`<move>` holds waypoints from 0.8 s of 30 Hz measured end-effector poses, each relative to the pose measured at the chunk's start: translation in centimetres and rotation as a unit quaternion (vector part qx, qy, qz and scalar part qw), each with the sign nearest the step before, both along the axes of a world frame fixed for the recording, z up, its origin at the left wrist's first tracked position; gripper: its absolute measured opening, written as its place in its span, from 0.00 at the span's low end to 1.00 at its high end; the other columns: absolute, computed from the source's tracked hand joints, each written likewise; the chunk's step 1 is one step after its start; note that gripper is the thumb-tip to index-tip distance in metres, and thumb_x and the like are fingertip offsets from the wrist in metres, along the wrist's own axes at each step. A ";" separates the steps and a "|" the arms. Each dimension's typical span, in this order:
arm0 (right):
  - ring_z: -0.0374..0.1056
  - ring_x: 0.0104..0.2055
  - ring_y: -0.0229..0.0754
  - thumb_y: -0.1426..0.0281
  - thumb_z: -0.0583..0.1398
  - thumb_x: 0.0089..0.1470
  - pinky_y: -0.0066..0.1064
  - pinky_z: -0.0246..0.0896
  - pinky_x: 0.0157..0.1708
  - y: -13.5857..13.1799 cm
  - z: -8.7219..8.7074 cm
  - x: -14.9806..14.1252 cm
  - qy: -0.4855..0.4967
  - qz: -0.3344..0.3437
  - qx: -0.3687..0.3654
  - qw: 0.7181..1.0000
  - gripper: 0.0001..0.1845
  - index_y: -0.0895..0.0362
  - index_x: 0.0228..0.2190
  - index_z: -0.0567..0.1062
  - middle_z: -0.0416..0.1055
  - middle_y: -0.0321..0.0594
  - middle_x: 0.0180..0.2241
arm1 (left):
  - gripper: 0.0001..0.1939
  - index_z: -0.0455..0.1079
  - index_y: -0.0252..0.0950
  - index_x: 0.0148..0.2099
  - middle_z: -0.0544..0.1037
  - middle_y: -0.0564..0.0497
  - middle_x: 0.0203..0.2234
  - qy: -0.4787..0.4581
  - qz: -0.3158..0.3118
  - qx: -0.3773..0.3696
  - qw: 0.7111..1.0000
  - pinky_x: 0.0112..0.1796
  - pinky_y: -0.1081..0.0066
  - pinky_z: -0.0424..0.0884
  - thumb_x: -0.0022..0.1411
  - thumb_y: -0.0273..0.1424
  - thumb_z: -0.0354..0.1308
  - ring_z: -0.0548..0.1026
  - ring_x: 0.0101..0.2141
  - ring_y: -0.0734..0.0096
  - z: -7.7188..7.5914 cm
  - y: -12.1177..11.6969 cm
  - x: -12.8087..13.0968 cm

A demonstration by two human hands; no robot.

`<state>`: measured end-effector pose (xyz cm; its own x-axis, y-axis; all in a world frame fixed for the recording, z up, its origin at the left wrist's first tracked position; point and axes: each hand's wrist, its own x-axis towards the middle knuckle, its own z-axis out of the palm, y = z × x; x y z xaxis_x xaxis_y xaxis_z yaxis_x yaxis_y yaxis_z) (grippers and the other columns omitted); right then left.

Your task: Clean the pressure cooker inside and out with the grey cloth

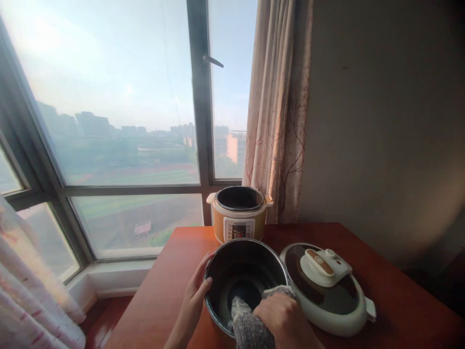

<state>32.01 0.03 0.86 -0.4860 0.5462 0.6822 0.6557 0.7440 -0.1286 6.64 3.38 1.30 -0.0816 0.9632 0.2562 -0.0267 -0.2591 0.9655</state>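
A dark inner pot [250,249] is tilted toward me above the near part of the table. My left hand [198,286] grips its left rim, thumb over the edge and fingers along the outer wall. Bunched in my right hand [279,312] is a grey cloth [249,325], whose end reaches into the pot. The right hand is closed at the pot's near right rim. Behind the pot stands the pressure cooker body [221,220], gold and white, with its top uncovered. To the right lies the cooker lid [334,315], with a white and brown handle.
A reddish-brown wooden table [156,286] carries all of these. Beyond it is a large window [134,145] with a grey frame. A patterned curtain [276,121] hangs behind the cooker, another curtain [29,281] at the lower left. A plain wall [378,145] is on the right.
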 end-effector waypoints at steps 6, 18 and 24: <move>0.65 0.23 0.38 0.71 0.62 0.44 0.33 0.44 0.28 0.5 -0.4 -0.2 -0.018 -0.008 0.015 1.000 0.07 0.53 0.23 0.67 0.71 0.31 0.21 | 0.36 0.60 0.42 0.69 0.61 0.44 0.68 0.093 0.100 0.026 0.990 0.65 0.46 0.53 0.62 0.47 0.59 0.55 0.68 0.44 -2.0 -2.2 1.2; 0.67 0.24 0.40 0.61 0.66 0.48 0.34 0.43 0.27 -0.4 1.0 -0.9 -0.057 -0.039 -0.029 0.997 0.12 0.52 0.23 0.69 0.72 0.31 0.22 | 0.14 0.72 0.44 0.23 0.73 0.51 0.26 0.338 0.022 0.162 0.927 0.65 0.47 0.56 0.61 0.33 0.59 0.76 0.41 0.55 1.8 -4.3 2.1; 0.66 0.24 0.40 0.63 0.63 0.55 0.35 0.44 0.28 -0.6 0.9 -1.4 -0.036 -0.040 0.026 0.998 0.12 0.52 0.24 0.68 0.71 0.31 0.22 | 0.13 0.72 0.40 0.31 0.75 0.50 0.31 0.356 -0.003 0.200 0.913 0.47 0.54 0.75 0.63 0.28 0.49 0.75 0.36 0.63 2.3 -3.8 2.0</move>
<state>30.66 -0.61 1.75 -0.4913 0.5501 0.6753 0.7190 0.6937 -0.0420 8.67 -0.40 3.62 0.2477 0.7806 0.5738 0.5689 -0.5966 0.5661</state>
